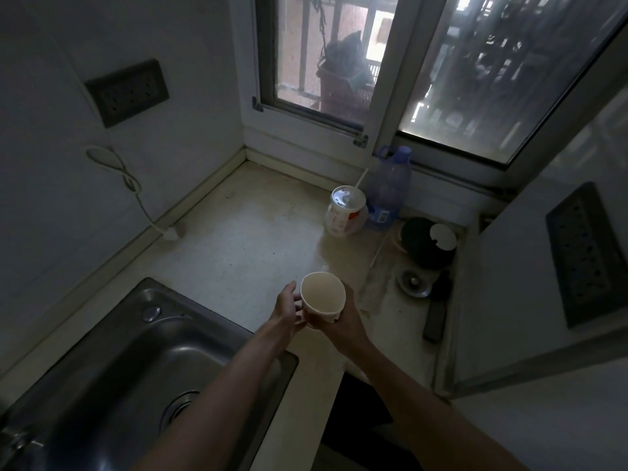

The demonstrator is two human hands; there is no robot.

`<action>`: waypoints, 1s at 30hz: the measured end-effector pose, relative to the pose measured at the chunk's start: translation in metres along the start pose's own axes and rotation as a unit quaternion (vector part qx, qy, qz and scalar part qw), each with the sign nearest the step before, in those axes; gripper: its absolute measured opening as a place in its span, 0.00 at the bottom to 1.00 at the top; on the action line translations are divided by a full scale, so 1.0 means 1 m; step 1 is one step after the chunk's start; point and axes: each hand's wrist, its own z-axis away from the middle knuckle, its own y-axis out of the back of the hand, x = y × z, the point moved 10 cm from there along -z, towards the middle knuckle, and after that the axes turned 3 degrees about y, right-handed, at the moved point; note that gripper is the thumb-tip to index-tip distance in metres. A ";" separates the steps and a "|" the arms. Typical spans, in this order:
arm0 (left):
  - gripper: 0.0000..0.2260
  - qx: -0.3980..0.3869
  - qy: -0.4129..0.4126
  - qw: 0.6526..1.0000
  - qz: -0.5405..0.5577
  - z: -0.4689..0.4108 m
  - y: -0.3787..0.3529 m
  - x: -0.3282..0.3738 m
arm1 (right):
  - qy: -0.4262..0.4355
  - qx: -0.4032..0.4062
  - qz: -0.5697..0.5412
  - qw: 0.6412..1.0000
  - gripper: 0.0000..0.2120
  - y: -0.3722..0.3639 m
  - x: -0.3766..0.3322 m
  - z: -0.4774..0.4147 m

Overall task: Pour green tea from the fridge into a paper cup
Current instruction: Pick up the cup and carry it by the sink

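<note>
Cut off at the left and bottom edges: sink (102, 368). Hidden behind the paper cup (323, 295): fingers of the right hand (343, 322). Too small to read: label (382, 216) on the blue bottle (389, 185). Too dim to identify: dark round thing (419, 253) beside it.

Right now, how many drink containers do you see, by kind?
paper cup: 1
lidded cup: 1
bottle: 1
Total: 3

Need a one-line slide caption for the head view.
Left hand and right hand hold an empty paper cup over the countertop beside the sink.
</note>
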 end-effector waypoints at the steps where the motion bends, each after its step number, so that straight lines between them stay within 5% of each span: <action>1: 0.26 0.007 -0.002 1.000 -0.017 0.001 0.004 0.001 | -0.004 -0.004 0.006 1.000 0.40 0.000 0.000 0.000; 12: 0.24 0.044 -0.059 0.982 -0.176 0.039 0.033 0.050 | -0.110 -0.151 0.115 0.976 0.56 0.013 -0.029 0.015; 16: 0.24 0.070 -0.107 0.960 -0.250 0.078 0.031 0.085 | -0.123 -0.126 0.140 0.974 0.49 0.035 -0.065 0.007; 21: 0.20 0.130 -0.215 0.862 -0.441 0.148 0.026 0.129 | 0.010 -0.115 0.248 0.962 0.28 0.055 -0.150 -0.004; 25: 0.23 0.230 -0.278 0.762 -0.538 0.207 0.033 0.156 | 0.061 -0.038 0.429 0.900 0.27 0.077 -0.219 0.007; 30: 0.24 0.298 -0.315 0.698 -0.571 0.276 0.030 0.164 | 0.148 -0.002 0.446 0.883 0.25 0.084 -0.273 0.043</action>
